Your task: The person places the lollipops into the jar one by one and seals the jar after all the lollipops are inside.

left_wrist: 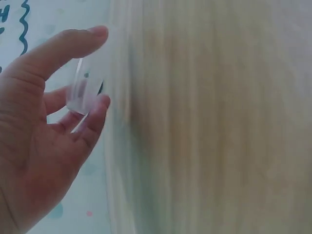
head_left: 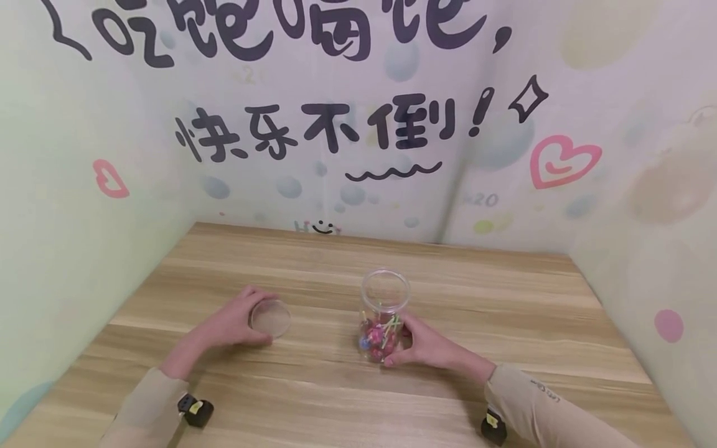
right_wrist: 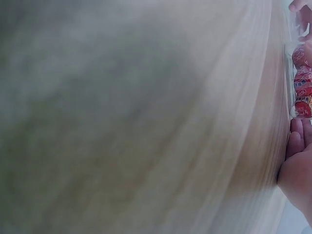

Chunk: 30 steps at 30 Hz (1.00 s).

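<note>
A clear, round lid (head_left: pixel 271 320) sits in the curl of my left hand (head_left: pixel 238 317), left of the jar. Thumb and fingers hold its edge, and the left wrist view shows the transparent lid (left_wrist: pixel 85 92) between them. To the right, an open, see-through jar (head_left: pixel 386 310) stands upright on the table. Colourful wrapped lollipops (head_left: pixel 377 336) fill its lower part, their sticks poking up. My right hand (head_left: pixel 422 345) grips the jar's right side, thumb toward the front. In the right wrist view only part of the lollipops (right_wrist: pixel 303 80) and hand show at the edge.
The wood-grain table (head_left: pixel 313 398) carries the jar. A white wall (head_left: pixel 269 193) with dark lettering and painted bubbles rises behind its far edge, with more walls at both sides. Small black devices (head_left: pixel 196 412) are strapped at both wrists.
</note>
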### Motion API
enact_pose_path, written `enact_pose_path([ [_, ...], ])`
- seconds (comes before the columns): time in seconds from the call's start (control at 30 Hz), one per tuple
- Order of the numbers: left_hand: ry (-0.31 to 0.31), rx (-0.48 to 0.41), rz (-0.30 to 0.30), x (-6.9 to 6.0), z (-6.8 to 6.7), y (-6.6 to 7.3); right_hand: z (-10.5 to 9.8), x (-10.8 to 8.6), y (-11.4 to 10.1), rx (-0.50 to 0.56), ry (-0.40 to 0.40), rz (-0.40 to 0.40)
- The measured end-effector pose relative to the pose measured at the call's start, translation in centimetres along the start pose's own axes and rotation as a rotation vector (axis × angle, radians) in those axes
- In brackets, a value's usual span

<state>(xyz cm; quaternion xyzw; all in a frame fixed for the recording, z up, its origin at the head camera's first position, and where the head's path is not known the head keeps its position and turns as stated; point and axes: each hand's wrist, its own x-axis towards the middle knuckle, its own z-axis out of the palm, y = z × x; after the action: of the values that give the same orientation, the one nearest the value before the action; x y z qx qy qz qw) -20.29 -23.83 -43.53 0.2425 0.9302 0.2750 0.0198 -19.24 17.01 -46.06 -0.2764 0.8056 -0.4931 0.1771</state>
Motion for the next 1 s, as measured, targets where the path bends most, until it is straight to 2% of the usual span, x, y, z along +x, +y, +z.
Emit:
enact_pose_path([
  [0.13, 0.009, -0.026, 0.005, 0.4, -0.1, 0.3, 0.1, 0.1, 0.0, -0.009, -0.003, 0.004],
  [0.27, -0.02, -0.063, 0.003, 0.9, -0.3, 0.8, 0.1, 0.2, 0.1, -0.012, 0.004, 0.007],
  [0.4, -0.033, -0.178, -0.002, 1.5, -0.5, 1.2, 0.1, 0.2, 0.3, -0.004, 0.003, 0.013],
  [0.67, 0.017, -0.436, 0.025, 2.6, -1.0, 2.3, 0.0, 0.1, 0.3, 0.011, -0.001, 0.005],
  [0.83, 0.025, -0.535, 0.058, 3.0, -1.4, 3.2, 0.0, 0.0, 0.2, -0.008, 0.009, 0.004],
  [1.0, -0.007, -0.641, 0.073, 3.4, -1.5, 3.8, 0.0, -0.1, 0.2, -0.017, 0.018, 0.01],
])
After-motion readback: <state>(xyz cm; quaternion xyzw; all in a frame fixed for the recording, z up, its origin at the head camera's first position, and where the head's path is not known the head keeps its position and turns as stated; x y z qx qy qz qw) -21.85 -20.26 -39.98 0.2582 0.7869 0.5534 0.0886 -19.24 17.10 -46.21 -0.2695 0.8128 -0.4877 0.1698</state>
